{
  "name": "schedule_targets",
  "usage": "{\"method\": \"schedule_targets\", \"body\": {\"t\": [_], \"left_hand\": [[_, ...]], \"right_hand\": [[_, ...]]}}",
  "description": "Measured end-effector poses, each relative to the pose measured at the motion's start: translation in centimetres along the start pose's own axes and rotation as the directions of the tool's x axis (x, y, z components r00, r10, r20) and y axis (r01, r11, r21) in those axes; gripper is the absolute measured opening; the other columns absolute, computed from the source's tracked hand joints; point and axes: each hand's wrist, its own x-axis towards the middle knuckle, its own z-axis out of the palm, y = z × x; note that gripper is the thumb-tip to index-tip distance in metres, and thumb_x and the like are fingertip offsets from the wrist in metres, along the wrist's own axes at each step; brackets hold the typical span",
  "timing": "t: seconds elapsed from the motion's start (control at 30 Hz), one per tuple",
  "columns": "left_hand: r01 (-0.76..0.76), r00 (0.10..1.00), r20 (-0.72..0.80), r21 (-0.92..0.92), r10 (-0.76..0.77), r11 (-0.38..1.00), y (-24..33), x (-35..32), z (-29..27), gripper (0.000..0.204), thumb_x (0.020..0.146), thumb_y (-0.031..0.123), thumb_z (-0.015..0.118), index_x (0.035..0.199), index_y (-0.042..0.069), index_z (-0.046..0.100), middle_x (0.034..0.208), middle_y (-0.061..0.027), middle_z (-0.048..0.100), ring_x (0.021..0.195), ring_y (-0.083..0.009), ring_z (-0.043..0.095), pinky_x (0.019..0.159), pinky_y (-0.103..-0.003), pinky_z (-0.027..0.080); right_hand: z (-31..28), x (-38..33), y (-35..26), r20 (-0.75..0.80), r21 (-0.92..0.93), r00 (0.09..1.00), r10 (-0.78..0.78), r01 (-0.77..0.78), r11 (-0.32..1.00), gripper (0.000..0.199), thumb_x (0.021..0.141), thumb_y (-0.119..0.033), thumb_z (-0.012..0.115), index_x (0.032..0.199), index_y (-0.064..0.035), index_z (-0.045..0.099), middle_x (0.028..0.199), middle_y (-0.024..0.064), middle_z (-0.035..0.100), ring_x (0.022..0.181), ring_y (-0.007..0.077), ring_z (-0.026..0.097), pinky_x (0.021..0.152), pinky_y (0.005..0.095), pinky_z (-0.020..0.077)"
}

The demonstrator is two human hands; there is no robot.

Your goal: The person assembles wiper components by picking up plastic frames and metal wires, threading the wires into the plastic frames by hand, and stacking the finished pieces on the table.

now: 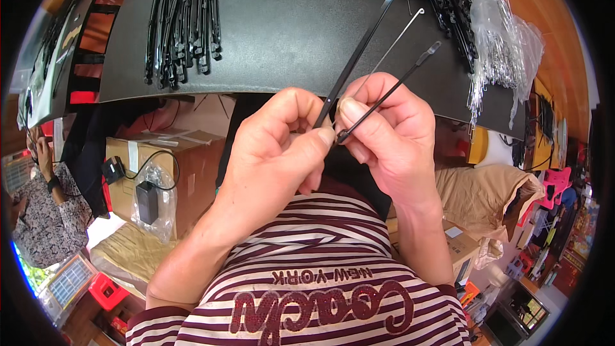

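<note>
Black strip [354, 57], lower end apparently inside left hand [278, 141]

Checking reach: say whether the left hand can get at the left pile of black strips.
Likely yes: nothing visible blocks the left hand from that pile, though it pinches a long black strip.

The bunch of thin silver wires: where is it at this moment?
In the head view, the bunch of silver wires lies with clear plastic at the right end of the dark table, just right of the heaped black strips.
</note>
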Motion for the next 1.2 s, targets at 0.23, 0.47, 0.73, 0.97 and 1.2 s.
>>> {"method": "schedule_targets", "body": {"t": [0.23, 0.47, 0.73, 0.97, 1.2], "left_hand": [[-0.013, 0.999, -0.029, -0.018, 0.012, 1.0, -0.5, 0.6, -0.3, 0.009, 0.088, 0.01, 0.054, 0.09, 0.002, 0.053, 0.068, 0.0016, 0.051, 0.053, -0.0029, 0.044, 0.046, -0.017, 0.034], [-0.06, 0.998, -0.021, -0.151, 0.057, 0.987, -0.5, 0.4, 0.0, 0.007, 0.087, 0.007, 0.056, 0.091, 0.002, 0.054, 0.073, 0.0009, 0.052, 0.055, -0.0029, 0.046, 0.048, -0.017, 0.036], [-0.158, 0.98, -0.09, 0.195, 0.178, 0.968, -0.8, 0.1, 0.6, 0.012, 0.083, -0.005, 0.057, 0.088, 0.003, 0.051, 0.078, 0.0038, 0.044, 0.063, 0.0015, 0.037, 0.051, -0.015, 0.031], [-0.184, 0.967, -0.111, 0.326, 0.231, 0.927, -1.2, 0.2, 0.5, 0.012, 0.08, -0.007, 0.058, 0.085, 0.001, 0.051, 0.082, 0.0015, 0.044, 0.066, -0.0011, 0.041, 0.054, -0.016, 0.036], [-0.183, 0.967, -0.111, 0.319, 0.228, 0.93, -1.2, 0.1, 0.4, 0.011, 0.081, -0.006, 0.058, 0.087, 0.001, 0.052, 0.083, 0.0, 0.048, 0.068, -0.0027, 0.045, 0.058, -0.018, 0.039]], "right_hand": [[0.3, -0.8, -1.1, -0.075, -0.067, 0.995, -0.059, 0.054, 0.996, 0.021, 0.084, -0.004, 0.055, 0.103, 0.0045, 0.051, 0.085, 0.0108, 0.062, 0.059, 0.0064, 0.054, 0.046, 0.016, 0.0381], [1.2, -0.4, -1.4, -0.177, -0.186, 0.978, -0.112, 0.079, 0.979, 0.008, 0.086, 0.0, 0.056, 0.092, 0.0027, 0.052, 0.075, 0.0048, 0.059, 0.057, 0.0034, 0.052, 0.049, 0.0161, 0.0413], [1.0, -0.2, -1.2, -0.157, -0.161, 0.984, -0.087, 0.061, 0.985, 0.01, 0.087, -0.002, 0.055, 0.095, 0.0034, 0.052, 0.076, 0.0049, 0.06, 0.057, 0.0038, 0.052, 0.049, 0.017, 0.0411], [1.1, -0.2, -1.0, -0.148, -0.171, 0.985, -0.092, 0.066, 0.983, 0.011, 0.087, -0.001, 0.055, 0.096, 0.0039, 0.051, 0.075, 0.0039, 0.058, 0.058, 0.0042, 0.052, 0.049, 0.0178, 0.0418], [0.4, -0.1, -0.7, -0.109, -0.206, 0.991, -0.073, 0.05, 0.977, 0.013, 0.088, -0.005, 0.056, 0.097, 0.0026, 0.051, 0.078, 0.0048, 0.059, 0.06, 0.0053, 0.054, 0.048, 0.018, 0.0426]]}}
